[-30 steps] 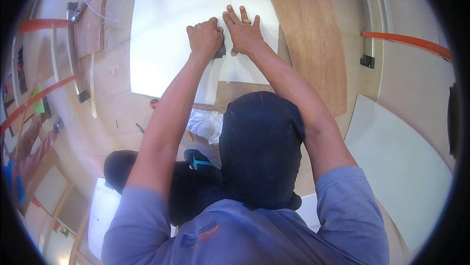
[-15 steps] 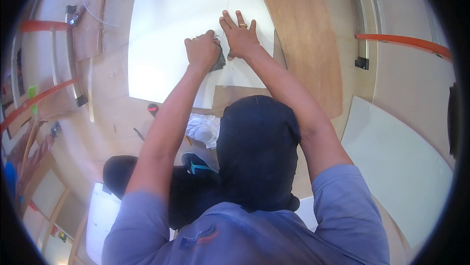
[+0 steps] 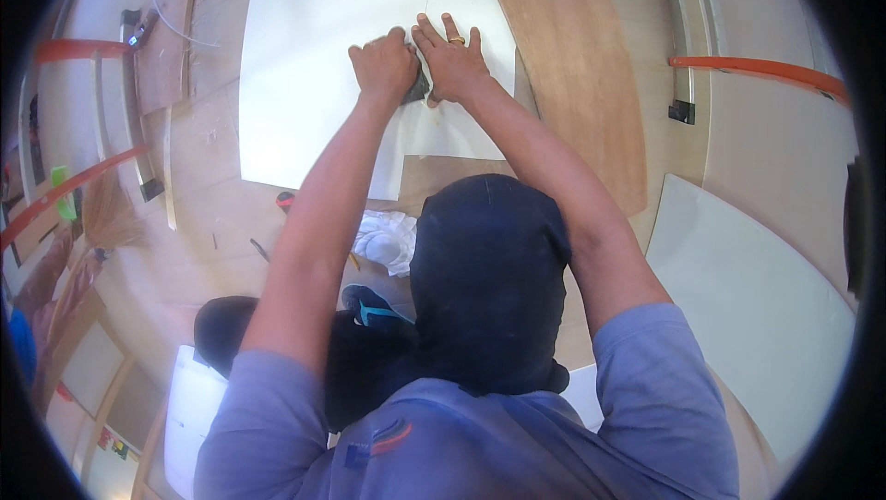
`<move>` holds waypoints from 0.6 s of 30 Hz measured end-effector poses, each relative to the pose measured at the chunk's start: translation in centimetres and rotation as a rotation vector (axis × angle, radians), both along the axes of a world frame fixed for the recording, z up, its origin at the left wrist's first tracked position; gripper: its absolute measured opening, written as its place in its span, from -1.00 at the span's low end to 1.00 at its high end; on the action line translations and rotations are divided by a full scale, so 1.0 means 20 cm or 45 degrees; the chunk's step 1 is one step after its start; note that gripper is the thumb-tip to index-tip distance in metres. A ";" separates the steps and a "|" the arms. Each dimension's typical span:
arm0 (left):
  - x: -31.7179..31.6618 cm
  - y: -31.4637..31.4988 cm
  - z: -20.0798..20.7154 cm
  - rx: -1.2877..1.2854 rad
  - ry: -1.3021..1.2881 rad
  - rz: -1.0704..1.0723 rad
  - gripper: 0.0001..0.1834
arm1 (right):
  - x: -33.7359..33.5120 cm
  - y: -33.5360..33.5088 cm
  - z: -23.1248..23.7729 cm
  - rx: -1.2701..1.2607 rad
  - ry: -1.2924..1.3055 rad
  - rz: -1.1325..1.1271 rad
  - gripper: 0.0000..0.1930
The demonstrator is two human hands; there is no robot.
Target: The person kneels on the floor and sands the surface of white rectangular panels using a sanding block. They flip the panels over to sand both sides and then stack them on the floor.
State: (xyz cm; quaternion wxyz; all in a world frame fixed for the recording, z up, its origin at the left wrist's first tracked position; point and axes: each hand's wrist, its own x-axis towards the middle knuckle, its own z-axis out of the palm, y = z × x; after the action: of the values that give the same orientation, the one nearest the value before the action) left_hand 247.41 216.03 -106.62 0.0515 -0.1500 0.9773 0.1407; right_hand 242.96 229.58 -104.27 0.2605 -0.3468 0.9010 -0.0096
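Note:
In front of me lies a white sheet [image 3: 314,103] with a thin line running down it between my hands. To the right of that line the white surface [image 3: 457,138] ends higher than on the left. My left hand [image 3: 385,66] is closed over a dark grey, flat object [image 3: 417,87] that rests on the sheet beside the line. Most of this object is hidden under the fingers, so its kind is unclear. My right hand [image 3: 454,64], a ring on one finger, lies flat with fingers spread just right of the line.
A brown wooden board [image 3: 581,84] lies beside the sheet on the right, near an orange-and-metal ladder [image 3: 757,71]. Another ladder-like frame [image 3: 138,117] is at left. White cloth [image 3: 386,241] and a red-and-black tool [image 3: 285,200] lie nearer me. A pale panel [image 3: 748,315] is at right.
My left hand has pushed a little farther away with the dark object, closer to the right hand. The right hand stays spread on the sheet, shifted slightly away.

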 end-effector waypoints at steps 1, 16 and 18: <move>0.07 0.02 -0.01 -0.079 -0.069 -0.010 -0.81 | 0.00 0.00 0.00 0.004 0.003 0.005 0.32; 0.04 -0.04 0.01 -0.095 -0.083 0.068 -0.82 | 0.01 0.03 -0.01 -0.007 0.005 -0.025 0.33; 0.06 -0.07 -0.05 -0.077 0.039 0.130 -0.82 | 0.02 0.00 0.01 -0.018 -0.030 -0.024 0.33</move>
State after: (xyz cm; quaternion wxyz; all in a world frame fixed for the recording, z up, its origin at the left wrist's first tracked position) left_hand 248.66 214.61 -107.58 0.0248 -0.1988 0.9728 0.1159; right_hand 243.26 229.66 -104.09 0.2685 -0.3399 0.9010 -0.0225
